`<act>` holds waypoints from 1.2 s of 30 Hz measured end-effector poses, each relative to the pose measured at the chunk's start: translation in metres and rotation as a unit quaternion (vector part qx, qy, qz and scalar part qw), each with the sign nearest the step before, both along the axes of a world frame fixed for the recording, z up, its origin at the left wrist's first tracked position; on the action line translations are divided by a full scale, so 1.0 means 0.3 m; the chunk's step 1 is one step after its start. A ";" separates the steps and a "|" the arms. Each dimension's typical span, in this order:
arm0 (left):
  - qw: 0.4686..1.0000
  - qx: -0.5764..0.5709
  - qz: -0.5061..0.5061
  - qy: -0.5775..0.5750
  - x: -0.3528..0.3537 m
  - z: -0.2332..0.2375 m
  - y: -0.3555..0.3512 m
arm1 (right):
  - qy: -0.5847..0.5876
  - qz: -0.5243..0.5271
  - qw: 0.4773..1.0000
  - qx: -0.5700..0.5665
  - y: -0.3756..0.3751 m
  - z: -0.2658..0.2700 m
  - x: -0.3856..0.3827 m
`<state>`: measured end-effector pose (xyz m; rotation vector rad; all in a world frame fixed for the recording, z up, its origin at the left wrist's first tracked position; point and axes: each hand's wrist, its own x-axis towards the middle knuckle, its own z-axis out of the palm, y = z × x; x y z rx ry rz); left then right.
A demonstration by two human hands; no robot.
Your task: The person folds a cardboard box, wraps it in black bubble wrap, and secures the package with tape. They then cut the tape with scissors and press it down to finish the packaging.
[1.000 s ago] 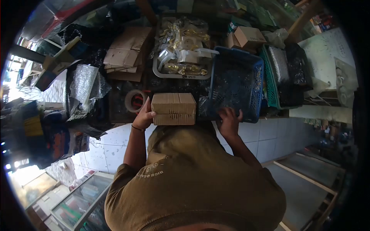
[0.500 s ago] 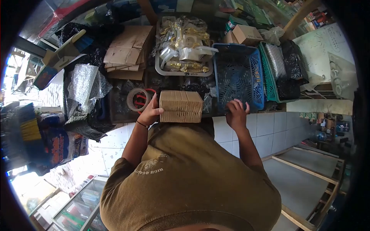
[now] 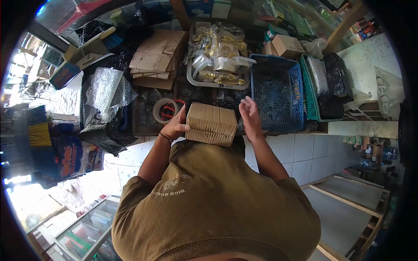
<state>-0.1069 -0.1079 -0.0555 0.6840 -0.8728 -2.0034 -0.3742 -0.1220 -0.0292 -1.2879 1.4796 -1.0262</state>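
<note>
One hand, the left hand (image 3: 175, 126), is clamped on the left end of a brown corrugated cardboard box (image 3: 212, 123), held close to the chest. The right hand (image 3: 250, 114), fingers spread and empty, has left the rim of the blue plastic lattice basket (image 3: 278, 93) and hovers just beside the box's right end. The box has tilted, and the left hand alone carries it. A roll of clear tape (image 3: 164, 108) lies just beyond that hand.
</note>
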 end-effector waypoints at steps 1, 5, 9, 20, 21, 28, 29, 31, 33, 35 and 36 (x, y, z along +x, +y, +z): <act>1.000 -0.001 0.004 0.000 0.001 -0.002 0.000 | -0.058 -0.008 0.996 0.067 -0.017 -0.015 0.007; 0.999 0.002 0.043 0.011 -0.011 -0.002 0.003 | -0.346 0.029 0.905 0.244 -0.030 -0.086 -0.009; 0.996 0.020 0.082 0.002 -0.011 -0.021 0.001 | -0.303 0.110 0.933 0.162 0.001 -0.072 -0.014; 0.685 -0.188 0.291 -0.641 -0.017 0.009 0.073 | -0.346 0.035 0.932 0.100 -0.048 -0.028 -0.079; 0.529 -0.256 0.260 -0.767 -0.019 -0.003 0.089 | -0.346 0.038 0.932 0.101 -0.056 -0.040 -0.089; 0.533 -0.199 0.224 -0.791 -0.051 -0.090 0.107 | -0.362 0.071 0.920 0.134 -0.088 -0.083 -0.080; 0.528 -0.202 0.207 -0.798 -0.038 -0.096 0.104 | -0.358 0.060 0.923 0.129 -0.084 -0.070 -0.067; 0.539 -0.214 0.203 -0.789 -0.006 -0.100 0.114 | -0.356 0.048 0.926 0.119 -0.085 -0.054 -0.049; 0.553 -0.226 0.196 -0.778 0.026 -0.114 0.129 | -0.363 0.053 0.922 0.121 -0.082 -0.046 -0.046; 0.565 -0.231 0.200 -0.766 0.054 -0.137 0.146 | -0.358 0.050 0.923 0.127 -0.080 -0.075 -0.059; 0.563 -0.249 0.219 -0.757 0.062 -0.148 0.149 | -0.353 0.052 0.924 0.135 -0.080 -0.084 -0.064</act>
